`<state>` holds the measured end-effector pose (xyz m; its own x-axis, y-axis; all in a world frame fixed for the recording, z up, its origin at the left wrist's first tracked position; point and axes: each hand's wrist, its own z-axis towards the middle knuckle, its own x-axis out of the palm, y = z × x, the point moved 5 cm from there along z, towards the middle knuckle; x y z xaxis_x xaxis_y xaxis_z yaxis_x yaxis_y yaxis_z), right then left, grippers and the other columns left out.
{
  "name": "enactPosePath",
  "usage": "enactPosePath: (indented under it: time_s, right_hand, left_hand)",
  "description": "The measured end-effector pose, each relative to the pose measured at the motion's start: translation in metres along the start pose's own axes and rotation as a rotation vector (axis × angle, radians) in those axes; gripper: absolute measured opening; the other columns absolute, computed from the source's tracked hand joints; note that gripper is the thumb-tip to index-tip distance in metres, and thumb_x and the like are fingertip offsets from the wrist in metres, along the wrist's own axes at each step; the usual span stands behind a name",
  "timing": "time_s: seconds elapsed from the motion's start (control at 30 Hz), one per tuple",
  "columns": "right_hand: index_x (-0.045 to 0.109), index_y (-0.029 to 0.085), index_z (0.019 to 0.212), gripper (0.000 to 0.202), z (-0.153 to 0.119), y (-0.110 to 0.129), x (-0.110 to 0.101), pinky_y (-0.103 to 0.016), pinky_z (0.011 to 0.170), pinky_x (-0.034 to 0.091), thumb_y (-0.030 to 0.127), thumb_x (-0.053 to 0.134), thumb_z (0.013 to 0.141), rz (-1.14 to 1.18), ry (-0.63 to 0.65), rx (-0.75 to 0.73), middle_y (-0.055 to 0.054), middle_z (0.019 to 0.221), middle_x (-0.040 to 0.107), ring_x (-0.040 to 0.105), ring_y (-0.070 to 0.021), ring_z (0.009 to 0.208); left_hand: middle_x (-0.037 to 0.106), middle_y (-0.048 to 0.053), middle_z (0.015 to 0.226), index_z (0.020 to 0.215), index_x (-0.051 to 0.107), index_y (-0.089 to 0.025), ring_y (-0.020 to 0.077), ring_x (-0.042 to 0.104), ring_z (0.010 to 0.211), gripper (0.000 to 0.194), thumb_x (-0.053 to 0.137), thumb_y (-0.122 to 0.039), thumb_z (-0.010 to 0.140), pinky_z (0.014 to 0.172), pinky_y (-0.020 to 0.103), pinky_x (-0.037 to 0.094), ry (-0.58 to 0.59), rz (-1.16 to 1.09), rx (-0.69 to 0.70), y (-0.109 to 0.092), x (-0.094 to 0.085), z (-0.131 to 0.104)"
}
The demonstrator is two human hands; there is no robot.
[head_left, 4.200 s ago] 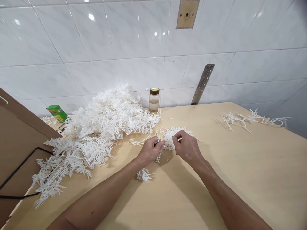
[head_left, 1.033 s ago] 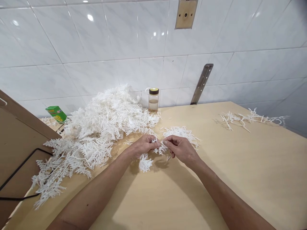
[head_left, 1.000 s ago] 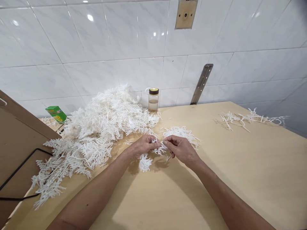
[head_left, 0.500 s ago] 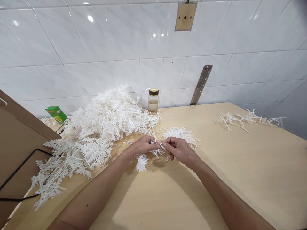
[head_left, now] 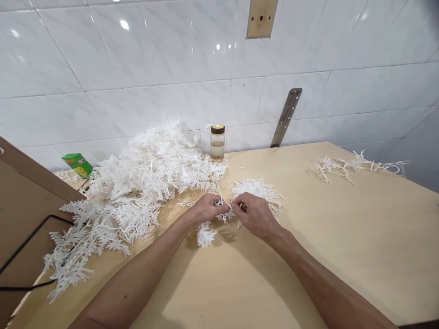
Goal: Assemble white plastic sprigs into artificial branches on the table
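Observation:
My left hand (head_left: 210, 209) is closed around a white branching sprig (head_left: 206, 235), whose bushy end hangs below the fingers. Close beside it, my right hand (head_left: 252, 212) pinches at the same sprig, fingertips nearly meeting the left ones; exactly what lies between the right fingertips is too small to make out. Just behind the right hand lies a small heap of short white pieces (head_left: 255, 188). A big mound of white branching sprigs (head_left: 151, 169) spreads over the left side of the table.
Bare white stems (head_left: 343, 168) lie at the back right of the wooden table (head_left: 343, 237). A lidded bottle of liquid (head_left: 217, 145) stands by the tiled wall. A green box (head_left: 78, 165) sits behind the mound; a cardboard box (head_left: 30, 196) is at the left edge.
My right hand has turned, its fingers curling in closer to the left fingertips. The hanging end of the sprig has swung slightly right. The view has tilted a little.

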<state>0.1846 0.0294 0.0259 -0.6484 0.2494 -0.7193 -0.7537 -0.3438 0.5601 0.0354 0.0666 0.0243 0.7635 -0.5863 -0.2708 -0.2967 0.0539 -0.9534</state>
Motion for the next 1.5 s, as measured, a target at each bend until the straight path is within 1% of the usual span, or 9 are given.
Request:
enactPosePath:
  time_s: [0.1, 0.3, 0.4, 0.53, 0.67, 0.83, 0.93, 1.23, 1.5]
  right_hand:
    - [0.061, 0.017, 0.074, 0.02, -0.001, 0.007, 0.004, -0.026, 0.058, 0.036, 0.019, 0.046, 0.087, -0.159, -0.09, -0.104, -0.006, 0.077, 0.063, 0.051, -0.0131, 0.06]
    - [0.056, 0.019, 0.068, 0.013, 0.002, 0.0, 0.008, -0.025, 0.058, 0.037, 0.021, 0.054, 0.08, -0.07, -0.076, 0.106, -0.002, 0.065, 0.061, 0.053, -0.0138, 0.058]
    - [0.056, 0.019, 0.069, 0.014, 0.003, 0.001, 0.006, -0.026, 0.058, 0.037, 0.019, 0.05, 0.082, -0.12, -0.095, 0.005, -0.003, 0.069, 0.061, 0.051, -0.014, 0.059]
    - [0.054, 0.019, 0.07, 0.018, 0.005, -0.016, -0.007, -0.029, 0.06, 0.037, 0.015, 0.045, 0.085, -0.219, -0.261, -0.004, -0.006, 0.072, 0.06, 0.051, -0.0161, 0.061]
    - [0.062, 0.017, 0.091, 0.016, 0.006, -0.032, -0.025, -0.033, 0.068, 0.043, 0.023, 0.049, 0.085, -0.122, -0.344, 0.09, -0.009, 0.088, 0.066, 0.054, -0.017, 0.061]
    - [0.07, 0.02, 0.097, 0.03, 0.006, -0.026, -0.014, -0.03, 0.058, 0.042, 0.042, 0.053, 0.086, 0.21, -0.026, 0.263, -0.003, 0.069, 0.065, 0.054, -0.0165, 0.055]
    - [0.072, 0.021, 0.093, 0.029, 0.004, -0.014, -0.001, -0.028, 0.057, 0.041, 0.043, 0.055, 0.085, 0.369, 0.135, 0.248, -0.003, 0.077, 0.07, 0.057, -0.0158, 0.061]
    - [0.064, 0.02, 0.081, 0.024, -0.001, -0.016, 0.007, -0.023, 0.041, 0.035, 0.043, 0.059, 0.081, 0.501, 0.216, 0.374, 0.001, 0.067, 0.061, 0.046, -0.0091, 0.044]
    - [0.065, 0.02, 0.08, 0.015, 0.002, -0.005, 0.002, -0.025, 0.056, 0.041, 0.031, 0.055, 0.083, 0.234, 0.12, 0.168, 0.0, 0.07, 0.065, 0.055, -0.0131, 0.058]
  left_hand:
    - [0.049, -0.003, 0.058, 0.07, 0.06, -0.014, 0.0094, 0.04, 0.055, 0.028, 0.068, -0.041, 0.07, 0.052, 0.023, 0.027, -0.051, 0.07, 0.007, -0.002, 0.001, 0.002]
    - [0.048, -0.003, 0.06, 0.071, 0.061, -0.013, 0.0096, 0.04, 0.057, 0.028, 0.069, -0.04, 0.07, 0.054, 0.023, 0.029, -0.052, 0.052, 0.038, -0.007, -0.002, 0.0]
    - [0.048, -0.003, 0.059, 0.068, 0.062, -0.013, 0.0089, 0.039, 0.055, 0.029, 0.073, -0.039, 0.068, 0.054, 0.023, 0.029, -0.014, 0.013, 0.033, -0.009, -0.003, -0.002]
    - [0.053, -0.002, 0.062, 0.068, 0.064, -0.013, 0.01, 0.045, 0.057, 0.032, 0.079, -0.041, 0.062, 0.055, 0.023, 0.034, 0.034, -0.087, -0.012, -0.007, 0.001, -0.004]
    - [0.057, 0.0, 0.065, 0.071, 0.065, -0.013, 0.011, 0.05, 0.06, 0.038, 0.08, -0.046, 0.061, 0.057, 0.023, 0.037, -0.069, -0.183, -0.02, -0.001, 0.0, -0.002]
    - [0.058, 0.001, 0.067, 0.075, 0.064, -0.013, 0.0111, 0.051, 0.06, 0.042, 0.08, -0.049, 0.061, 0.058, 0.023, 0.038, -0.093, -0.288, -0.028, 0.006, 0.0, 0.001]
    - [0.059, 0.001, 0.067, 0.076, 0.064, -0.012, 0.0114, 0.052, 0.061, 0.042, 0.08, -0.049, 0.061, 0.058, 0.023, 0.038, -0.093, -0.277, -0.025, 0.007, 0.0, 0.001]
    - [0.058, -0.001, 0.065, 0.076, 0.064, -0.013, 0.0102, 0.05, 0.059, 0.038, 0.078, -0.046, 0.064, 0.056, 0.023, 0.035, -0.082, -0.247, -0.068, 0.01, 0.001, 0.003]
    - [0.056, -0.001, 0.064, 0.076, 0.062, -0.013, 0.0099, 0.048, 0.056, 0.037, 0.075, -0.046, 0.065, 0.053, 0.022, 0.033, -0.096, -0.197, -0.082, 0.004, 0.003, -0.001]
